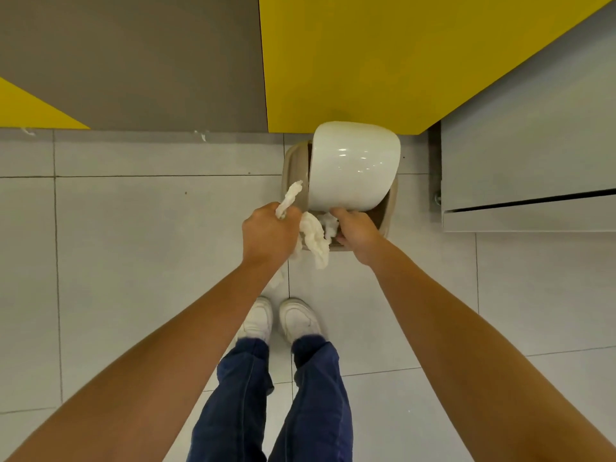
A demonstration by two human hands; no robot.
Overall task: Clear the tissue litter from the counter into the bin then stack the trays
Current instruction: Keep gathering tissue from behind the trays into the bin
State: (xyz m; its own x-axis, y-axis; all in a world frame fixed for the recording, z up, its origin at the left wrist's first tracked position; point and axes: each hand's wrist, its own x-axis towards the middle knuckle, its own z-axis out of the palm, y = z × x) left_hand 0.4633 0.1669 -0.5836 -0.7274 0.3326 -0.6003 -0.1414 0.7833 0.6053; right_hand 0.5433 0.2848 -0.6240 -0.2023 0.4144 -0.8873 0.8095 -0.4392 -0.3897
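Note:
A beige bin (388, 213) stands on the tiled floor against the yellow wall. Its glossy white lid (353, 166) is tipped up and open. My right hand (356, 233) grips the lid's lower front edge. My left hand (268, 233) grips a bunch of crumpled white tissue (313, 240) at the bin's left rim; one end sticks up above my fist and the rest hangs down over the rim. A little more tissue shows inside the opening beside my right thumb. No trays or counter are in view.
A grey cabinet (530, 168) with a drawer gap stands right of the bin. Yellow and grey wall panels (350, 61) run behind it. Small tissue scraps (201, 135) lie at the wall's foot. My white shoes (283, 318) stand just before the bin.

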